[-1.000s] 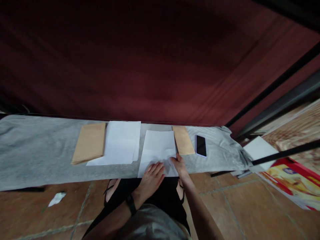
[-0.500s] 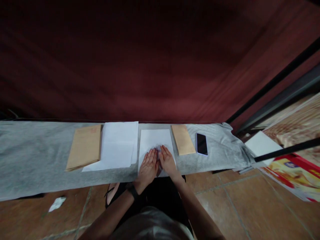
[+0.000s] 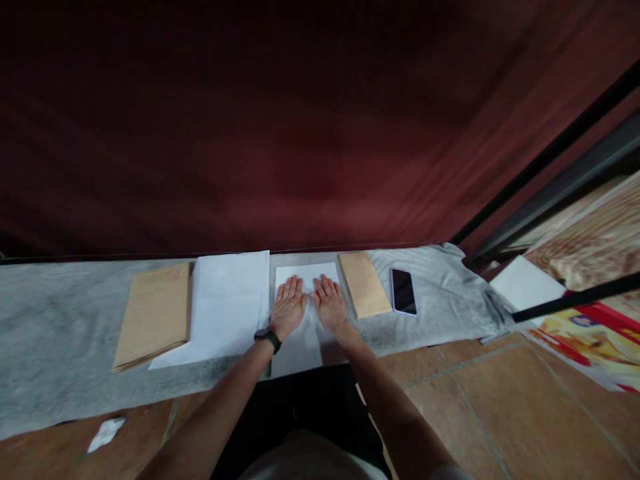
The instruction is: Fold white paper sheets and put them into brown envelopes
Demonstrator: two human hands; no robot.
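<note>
A white sheet of paper (image 3: 295, 357) lies in front of me on the grey cloth-covered table, its near end at the table's front edge. My left hand (image 3: 289, 305), with a black band on the wrist, rests flat on the paper's left half, fingers stretched forward. Beside it, my right hand (image 3: 329, 303) lies flat on the right half, fingers also out. The thumbs point toward each other with a small gap. Part of the sheet is hidden under both hands and forearms.
Left of the sheet are more white papers (image 3: 227, 300) and a stack of brown envelopes (image 3: 156, 310). To the right lie a brown envelope (image 3: 365, 283) and a phone (image 3: 403, 291). A dark red curtain (image 3: 300, 167) hangs behind the grey cloth (image 3: 55, 333). Black bars cross the right side.
Both hands have slid forward on the paper and spread apart, from close together near the front edge to flat farther up. The view has shifted slightly.
</note>
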